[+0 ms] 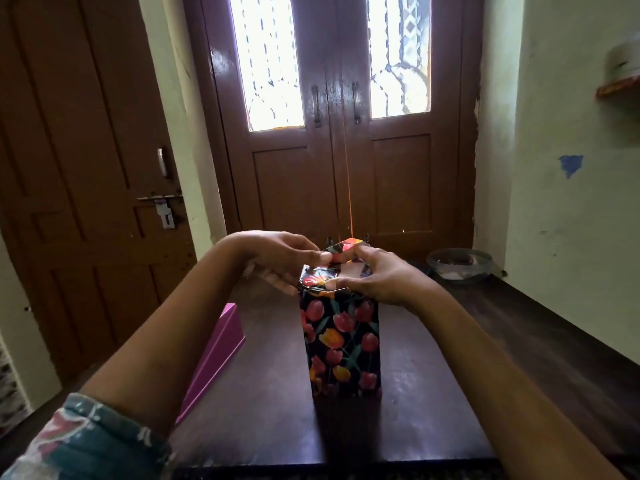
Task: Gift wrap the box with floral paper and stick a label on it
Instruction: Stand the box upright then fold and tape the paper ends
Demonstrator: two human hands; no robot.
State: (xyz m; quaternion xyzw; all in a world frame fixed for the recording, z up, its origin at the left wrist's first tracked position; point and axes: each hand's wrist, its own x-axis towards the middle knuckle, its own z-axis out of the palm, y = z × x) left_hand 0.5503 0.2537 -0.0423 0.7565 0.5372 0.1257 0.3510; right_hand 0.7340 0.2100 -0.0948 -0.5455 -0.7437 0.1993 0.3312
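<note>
A tall box (pixel 341 344) stands upright in the middle of the dark wooden table (pixel 433 410). Black paper with red and orange tulips covers its sides. At the top end the paper is partly folded; a flap (pixel 346 249) sticks up at the far edge. My left hand (pixel 277 258) pinches the paper at the top from the left side. My right hand (pixel 384 275) holds the top from the right, its thumb pressing down on the near folded edge. No label is visible.
A pink box or lid (pixel 216 355) lies on the table left of the wrapped box. A glass bowl (pixel 459 263) sits at the far right corner. Brown double doors (pixel 332 168) stand just behind the table, and a wall runs along the right.
</note>
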